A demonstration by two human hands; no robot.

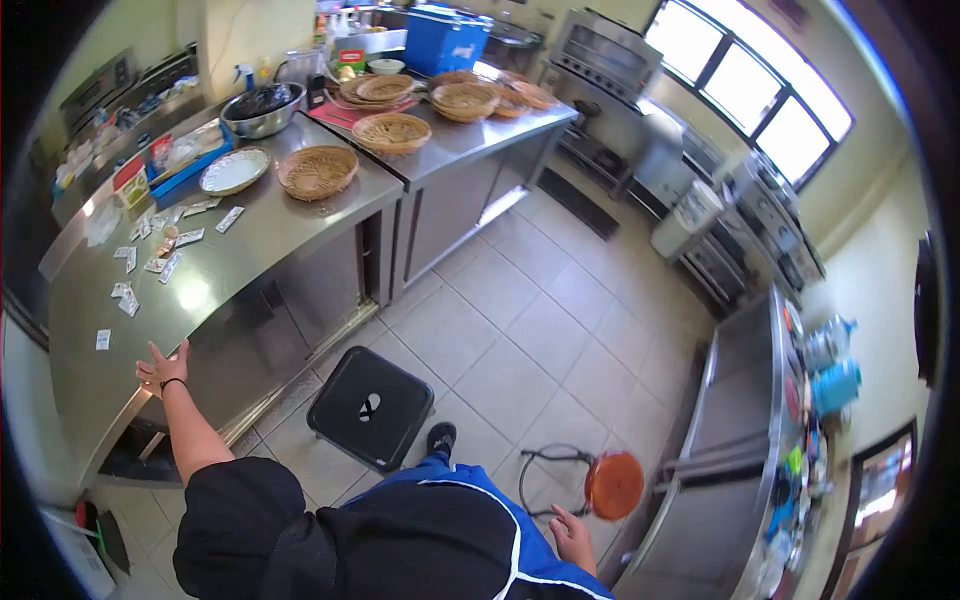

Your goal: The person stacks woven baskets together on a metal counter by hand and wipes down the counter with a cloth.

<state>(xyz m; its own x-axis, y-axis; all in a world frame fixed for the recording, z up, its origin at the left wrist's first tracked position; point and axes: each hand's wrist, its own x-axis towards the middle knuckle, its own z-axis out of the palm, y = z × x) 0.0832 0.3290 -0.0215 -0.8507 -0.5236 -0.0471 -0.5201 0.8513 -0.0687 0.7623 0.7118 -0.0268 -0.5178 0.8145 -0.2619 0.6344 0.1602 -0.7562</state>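
Left hand [163, 369] out there, fingers fanned open over the front edge of the table [240, 260], nothing visible in its grasp! Nearest is a lone sachet [103, 339], just in from that edge; scattered sachets [188, 238] lie farther along, short of the wicker basket [317, 173] by the far front corner. Good contact here calls for a flat palm, light pressure, fingertips clear of those packets. And the right hand [572, 540]? Low beside a red-topped stool [614, 485], fingers partly curled, whether gripping I can't tell. Mind the black stool [371, 408] underfoot!
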